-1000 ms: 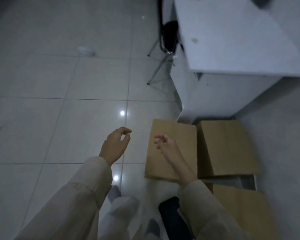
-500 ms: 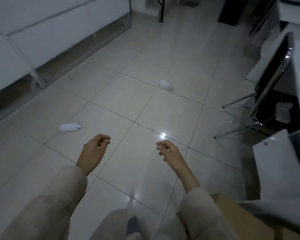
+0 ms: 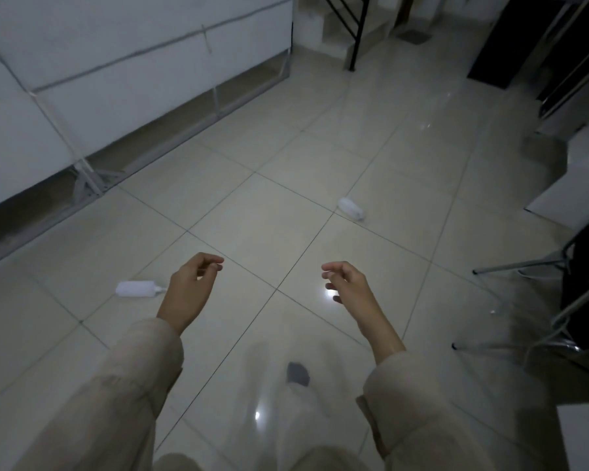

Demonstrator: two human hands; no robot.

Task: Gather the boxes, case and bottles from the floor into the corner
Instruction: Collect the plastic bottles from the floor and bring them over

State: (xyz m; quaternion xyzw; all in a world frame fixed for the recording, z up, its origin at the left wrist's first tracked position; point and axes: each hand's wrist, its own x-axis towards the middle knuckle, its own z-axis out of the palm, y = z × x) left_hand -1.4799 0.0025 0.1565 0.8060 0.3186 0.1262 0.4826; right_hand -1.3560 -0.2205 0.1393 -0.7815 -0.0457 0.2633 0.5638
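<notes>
Two white bottles still lie on the tiled floor: the near bottle (image 3: pixel 135 288) just beside the left hand (image 3: pixel 191 288), the far bottle (image 3: pixel 351 208) ahead. The view has swung away from the cardboard boxes, so bottle-fetching probably comes next. Both hands hang loosely curled, empty, the right hand (image 3: pixel 349 283) included.

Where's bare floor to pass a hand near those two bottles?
Bare tiles lie between the near bottle beside the left hand and the far bottle, and ahead of the right hand. It is crowded at right, by the chair legs.
</notes>
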